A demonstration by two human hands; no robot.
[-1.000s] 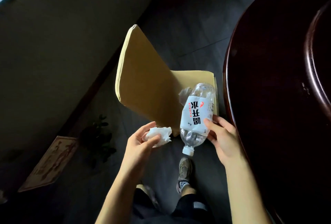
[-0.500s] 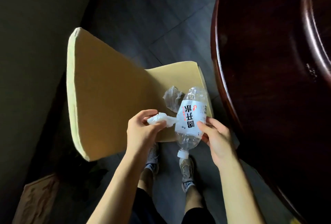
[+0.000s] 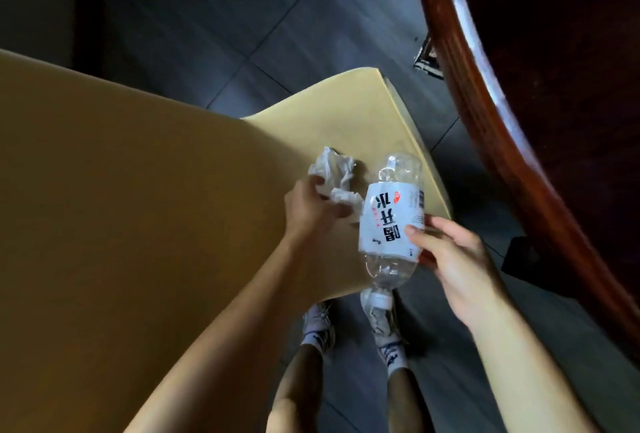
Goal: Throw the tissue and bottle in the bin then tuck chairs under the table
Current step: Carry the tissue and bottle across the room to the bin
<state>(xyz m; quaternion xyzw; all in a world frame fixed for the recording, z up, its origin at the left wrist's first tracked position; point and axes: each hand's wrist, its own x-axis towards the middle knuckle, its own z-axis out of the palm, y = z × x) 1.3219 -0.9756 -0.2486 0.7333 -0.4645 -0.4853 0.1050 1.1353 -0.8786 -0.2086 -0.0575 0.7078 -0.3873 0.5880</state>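
The right hand (image 3: 460, 266) grips a clear plastic bottle (image 3: 391, 221), thumb pressed on the label (image 3: 394, 218) and fingers wrapped behind. The bottle's long axis runs nearly straight away from the person, tilted a little: its white cap (image 3: 379, 299) points back toward the person's feet and its ribbed base points out over the chair. It looks empty, or close to it.

The label is white, with large black Chinese characters running along the bottle. They read upside down from here, and "开水" can be made out. Beside them are a small red mark and a strip of fine print, too small to read.

Just left of the bottle, the left hand (image 3: 311, 204) has its fingers curled round a crumpled white tissue (image 3: 332, 173), which sits at the seat of the yellow padded chair (image 3: 363, 114). The chair's broad back fills the left of the view.

To the right, apart from the chair, curves the dark red-brown rim of the tabletop (image 3: 485, 114). Below are a dark tiled floor (image 3: 242, 17) and the person's shoes (image 3: 318, 323).
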